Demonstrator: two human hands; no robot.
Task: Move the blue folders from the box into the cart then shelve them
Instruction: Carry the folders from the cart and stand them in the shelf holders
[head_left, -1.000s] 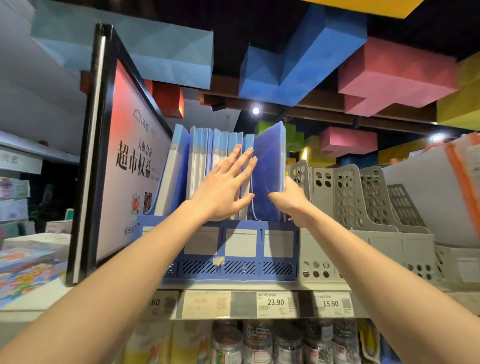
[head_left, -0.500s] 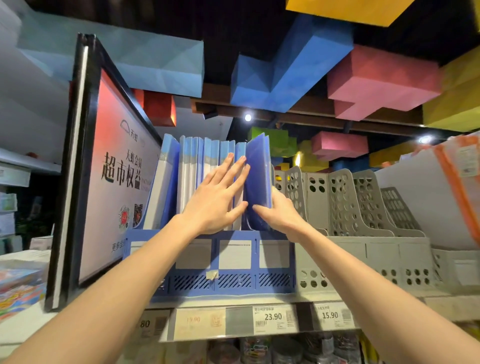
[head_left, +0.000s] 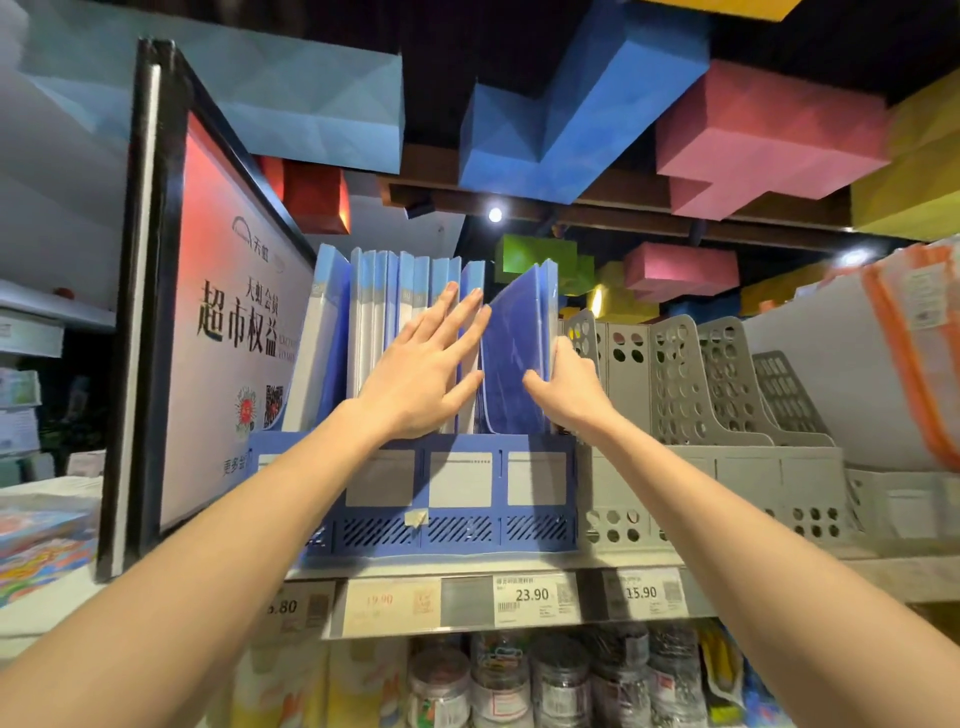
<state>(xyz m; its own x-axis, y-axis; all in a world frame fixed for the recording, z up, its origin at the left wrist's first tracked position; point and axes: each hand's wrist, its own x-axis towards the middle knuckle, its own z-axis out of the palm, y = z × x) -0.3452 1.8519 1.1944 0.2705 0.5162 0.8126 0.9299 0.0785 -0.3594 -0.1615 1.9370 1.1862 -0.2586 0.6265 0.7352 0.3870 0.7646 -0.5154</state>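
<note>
Shelving, apparently near its end: my left grip (head_left: 423, 371), fingers flat, presses the racked folders (head_left: 371, 317) aside; my right grip (head_left: 569, 387) clamps a tilted folder (head_left: 514, 353) at the right end of the rack (head_left: 462, 525).

**Shop aisle, dark ceiling hung with coloured blocks**

Dark ceiling (head_left: 441, 52). Big blocks hang under it: pale blue block (head_left: 291, 104) left, blue block (head_left: 571, 130) centre, pink block (head_left: 769, 145) right, yellow block (head_left: 914, 187) far right. Smaller red block (head_left: 317, 202) and green block (head_left: 535, 260) farther back. Wooden beam (head_left: 649, 221) crosses, with one lit spotlight (head_left: 495, 214) beside it. Shelf edge (head_left: 467, 605) near, carrying price tags (head_left: 530, 595) reading 23.90 and 15.90. Grey perforated file racks (head_left: 701, 395) stand on the shelf, right. Black-framed sign board (head_left: 228, 332) with Chinese text stands left. Jars (head_left: 561, 680) sit on the lower shelf, blurred.
</note>
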